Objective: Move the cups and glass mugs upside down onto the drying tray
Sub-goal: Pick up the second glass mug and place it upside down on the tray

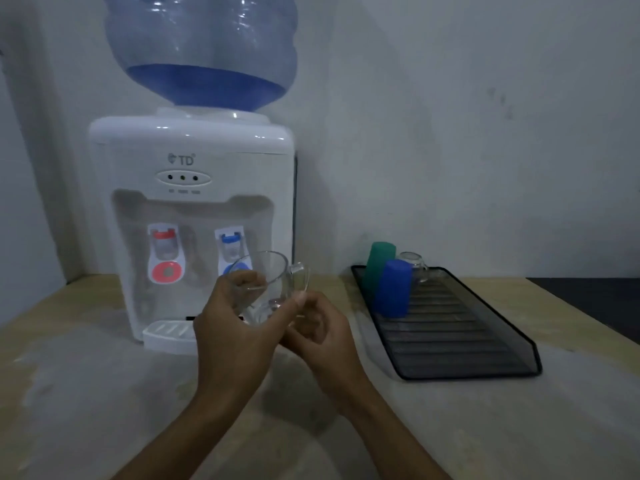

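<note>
Mug of clear glass is held in mid-air by both of a person's bare hands, tilted, its open mouth turned up and toward the left hand and its handle pointing up and away to the right. Left hand wraps the body of the mug, thumb on the near side and fingers curled over the rim. Right hand closes on the mug's lower part, with the thumb pressed against the glass below the handle and the other fingers bent in toward the palm. Both forearms reach up from the bottom edge of the view, above a pale wooden counter. Just beyond the hands stands a white water dispenser, its red tap to the left of the mug and its blue tap partly seen through the glass; a blue bottle sits upturned on top, and a white drip tray juts out beside the left wrist. Well to the right of the hands a dark drying tray lies on the counter. At its far end, upside down, stand a green cup, a blue cup touching it in front, and a second mug just behind the blue one. The near part of the tray is bare ribbing.
</note>
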Demonstrator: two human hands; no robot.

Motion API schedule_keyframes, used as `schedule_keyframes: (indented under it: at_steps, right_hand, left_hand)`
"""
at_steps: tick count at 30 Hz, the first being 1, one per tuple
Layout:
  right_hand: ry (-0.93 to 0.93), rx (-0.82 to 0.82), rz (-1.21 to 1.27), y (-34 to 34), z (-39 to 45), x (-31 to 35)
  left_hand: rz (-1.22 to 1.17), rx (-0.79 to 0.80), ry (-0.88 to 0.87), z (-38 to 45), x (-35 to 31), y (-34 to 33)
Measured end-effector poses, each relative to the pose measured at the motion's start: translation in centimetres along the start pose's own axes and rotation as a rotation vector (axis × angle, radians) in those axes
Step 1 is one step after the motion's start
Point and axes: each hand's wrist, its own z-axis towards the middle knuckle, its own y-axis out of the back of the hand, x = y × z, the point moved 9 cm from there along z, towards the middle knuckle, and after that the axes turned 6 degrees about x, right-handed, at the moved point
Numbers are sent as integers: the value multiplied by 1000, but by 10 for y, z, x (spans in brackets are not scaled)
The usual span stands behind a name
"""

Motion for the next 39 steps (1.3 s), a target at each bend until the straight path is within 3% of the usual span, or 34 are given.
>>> schedule_keyframes:
  at_steps: [6,14,18,22,25,31,39]
  right_hand:
    - [-125,20,533,5,3,-9]
    - [-202,-116,850,38,-1,-30]
    - [-134,-169,934,57,5,-31]
    - [-82,-229,1077,76,4,-35]
    - [-46,-316,1097,95,2,-33]
    - [72,-469,1010,141,-6,-23]
    - [185,-651,902,190,-28,-4]
  left_hand:
    - [-56,65,6,10,-14,-38]
    - [-157,248,45,10,-14,-99]
    - [-307,177,46,0,6,-106]
    - [-243,104,73,-10,34,-107]
    - [-201,140,142,-15,56,-113]
    - [-126,375,288,-22,77,-134]
    - [13,509,263,-28,78,-145]
